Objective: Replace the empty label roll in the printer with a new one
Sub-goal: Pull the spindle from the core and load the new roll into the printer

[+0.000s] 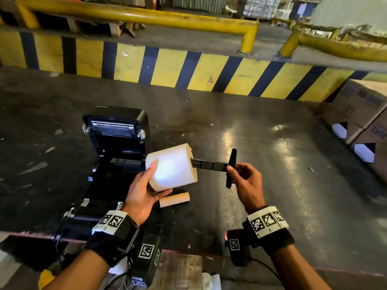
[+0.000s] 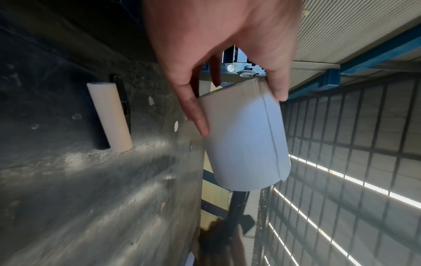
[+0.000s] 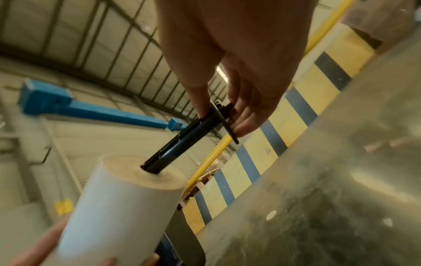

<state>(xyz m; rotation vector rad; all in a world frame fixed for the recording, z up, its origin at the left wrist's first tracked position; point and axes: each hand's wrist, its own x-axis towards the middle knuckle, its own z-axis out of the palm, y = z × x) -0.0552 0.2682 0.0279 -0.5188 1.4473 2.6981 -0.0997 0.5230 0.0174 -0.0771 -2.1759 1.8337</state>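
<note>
My left hand (image 1: 144,191) grips a full white label roll (image 1: 171,167) (image 2: 246,142) (image 3: 118,212) in the air just right of the black printer (image 1: 117,143), whose lid stands open. My right hand (image 1: 243,176) pinches the flanged end of a black spindle (image 1: 211,164) (image 3: 182,142). The spindle's tip sits inside the roll's core hole. The empty brown cardboard core (image 1: 174,199) (image 2: 109,117) lies on the table under the roll.
The dark, scuffed table (image 1: 251,132) stretches to the right of the printer. Cardboard boxes (image 1: 360,114) stand at its far right edge. A yellow-and-black striped barrier (image 1: 188,70) runs behind the table, with yellow rails (image 1: 146,17) beyond.
</note>
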